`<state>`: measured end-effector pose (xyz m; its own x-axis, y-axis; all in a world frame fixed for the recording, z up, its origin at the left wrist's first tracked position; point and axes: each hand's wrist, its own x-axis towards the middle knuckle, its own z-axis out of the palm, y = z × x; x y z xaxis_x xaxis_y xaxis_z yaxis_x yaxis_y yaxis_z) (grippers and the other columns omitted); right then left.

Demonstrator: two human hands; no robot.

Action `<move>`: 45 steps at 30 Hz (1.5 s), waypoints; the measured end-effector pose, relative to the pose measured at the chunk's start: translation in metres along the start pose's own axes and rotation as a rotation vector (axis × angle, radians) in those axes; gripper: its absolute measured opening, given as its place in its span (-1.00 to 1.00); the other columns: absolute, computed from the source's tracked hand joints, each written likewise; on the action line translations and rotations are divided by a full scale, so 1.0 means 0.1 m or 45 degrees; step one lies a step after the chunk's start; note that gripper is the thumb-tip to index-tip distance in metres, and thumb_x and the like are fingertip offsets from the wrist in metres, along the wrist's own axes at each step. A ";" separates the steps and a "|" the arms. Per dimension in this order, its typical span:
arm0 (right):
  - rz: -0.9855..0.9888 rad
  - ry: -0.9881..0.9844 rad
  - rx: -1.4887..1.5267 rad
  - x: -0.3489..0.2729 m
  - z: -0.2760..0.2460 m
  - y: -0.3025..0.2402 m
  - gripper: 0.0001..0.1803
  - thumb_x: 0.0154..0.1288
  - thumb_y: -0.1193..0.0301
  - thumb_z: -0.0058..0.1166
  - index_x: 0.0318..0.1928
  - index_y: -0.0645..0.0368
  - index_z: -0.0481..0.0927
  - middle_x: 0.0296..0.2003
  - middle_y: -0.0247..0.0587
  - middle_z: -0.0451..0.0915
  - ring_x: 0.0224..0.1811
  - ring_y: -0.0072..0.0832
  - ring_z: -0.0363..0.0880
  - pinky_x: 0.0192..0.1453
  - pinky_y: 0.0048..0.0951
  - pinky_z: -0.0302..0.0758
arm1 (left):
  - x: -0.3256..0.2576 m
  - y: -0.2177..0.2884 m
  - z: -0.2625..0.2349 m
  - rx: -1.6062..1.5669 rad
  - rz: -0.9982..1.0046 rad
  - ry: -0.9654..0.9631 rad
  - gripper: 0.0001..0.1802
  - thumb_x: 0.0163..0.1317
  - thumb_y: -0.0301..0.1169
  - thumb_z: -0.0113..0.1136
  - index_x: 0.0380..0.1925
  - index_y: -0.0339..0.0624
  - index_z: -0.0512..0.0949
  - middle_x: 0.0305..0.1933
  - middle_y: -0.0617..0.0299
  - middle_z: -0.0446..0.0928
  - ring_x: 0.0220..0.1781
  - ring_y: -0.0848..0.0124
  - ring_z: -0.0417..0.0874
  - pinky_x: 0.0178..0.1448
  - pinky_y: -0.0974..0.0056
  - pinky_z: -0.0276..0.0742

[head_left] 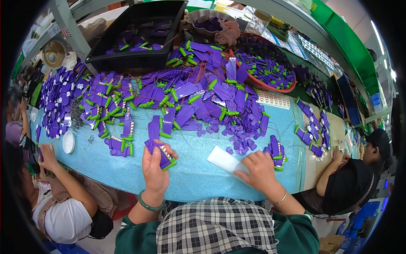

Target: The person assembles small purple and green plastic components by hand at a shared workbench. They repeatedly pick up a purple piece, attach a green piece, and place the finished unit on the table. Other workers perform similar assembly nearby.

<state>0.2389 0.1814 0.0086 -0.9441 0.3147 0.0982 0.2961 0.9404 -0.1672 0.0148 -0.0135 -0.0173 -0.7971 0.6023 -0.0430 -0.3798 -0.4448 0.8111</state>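
My left hand (155,170) is closed round a flat purple plastic part (157,151) with a bright green bar along one end and a red-and-white striped strip beside it. Over the table's near side, my right hand (258,169) grips the near end of a flat white strip (222,158), its fingers curled down over it. What the strip is made of I cannot tell. Just right of that hand lies a small stack of purple-and-green parts (275,148). Beyond both hands spreads a heap of similar parts (190,99) with thin red wires, and small purple pieces (242,133).
A black tray (95,62) and a red basket (270,88) of parts stand at the back. White-marked purple parts (57,99) are piled left, near a small white dish (68,142). A striped sticker sheet (274,100) lies at back right. Co-workers sit on both sides.
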 end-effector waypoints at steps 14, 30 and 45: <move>-0.308 0.222 0.463 -0.02 0.27 -0.33 -0.61 -0.03 0.34 0.32 -0.13 0.12 0.55 -0.14 -0.28 0.52 -0.12 -0.32 0.49 -0.11 -0.30 0.37 | -0.21 -0.01 0.18 0.148 0.095 -0.134 -0.79 0.48 -0.29 -0.17 -0.07 -0.18 0.33 -0.30 0.15 0.50 -0.28 0.37 0.56 -0.10 0.22 0.51; -0.267 0.212 0.544 0.08 0.27 -0.33 -0.54 -0.04 0.44 0.31 -0.04 0.08 0.55 -0.06 -0.25 0.56 -0.01 -0.27 0.52 0.01 -0.23 0.41 | -0.28 -0.13 0.34 0.377 0.030 -0.297 -0.77 0.46 -0.31 -0.11 -0.06 -0.24 0.34 -0.30 0.13 0.52 -0.23 0.36 0.57 -0.05 0.23 0.50; -0.163 0.150 0.451 0.18 0.17 -0.31 -0.78 -0.07 0.41 0.32 -0.34 0.12 0.61 -0.37 -0.30 0.51 -0.22 -0.32 0.48 -0.21 -0.33 0.44 | -0.25 -0.14 0.24 0.316 -0.152 -0.370 -0.81 0.43 -0.41 -0.11 -0.03 -0.23 0.33 -0.24 0.11 0.52 -0.20 0.36 0.57 -0.02 0.22 0.51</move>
<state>0.2104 0.1553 -0.0007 -0.9409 0.2299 0.2485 0.0894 0.8768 -0.4725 0.0515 -0.0060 -0.0138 -0.5745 0.8185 -0.0075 -0.3083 -0.2079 0.9283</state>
